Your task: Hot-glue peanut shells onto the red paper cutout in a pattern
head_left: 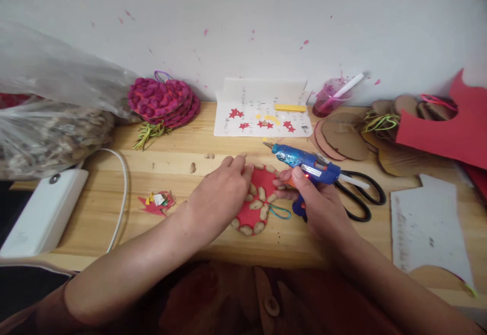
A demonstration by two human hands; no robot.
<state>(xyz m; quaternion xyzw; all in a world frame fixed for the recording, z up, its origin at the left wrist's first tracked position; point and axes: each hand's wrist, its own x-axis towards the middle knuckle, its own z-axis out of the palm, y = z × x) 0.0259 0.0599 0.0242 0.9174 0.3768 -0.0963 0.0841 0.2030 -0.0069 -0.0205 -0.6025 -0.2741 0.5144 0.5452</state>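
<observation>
A red gourd-shaped piece [252, 217] lies on the wooden table with peanuts [256, 205] set along its edge and across its middle. A turquoise loop [281, 212] sticks out at its right. My left hand [224, 193] rests over the piece's upper left side, fingers bent down and pressed together at the edge; whatever they pinch is hidden. In my right hand [317, 195] is a blue glue gun [304, 162], its nozzle pointing left above the table, a white glue stick out of its back.
Black-handled scissors [359, 213] lie right of the glue gun. Further back are a paper sheet [243, 97], a pink cup [331, 99] and cardboard pieces [342, 135]. At left are a bag of peanuts [49, 137], a white power bank [43, 213] and purple-red decorations [163, 102].
</observation>
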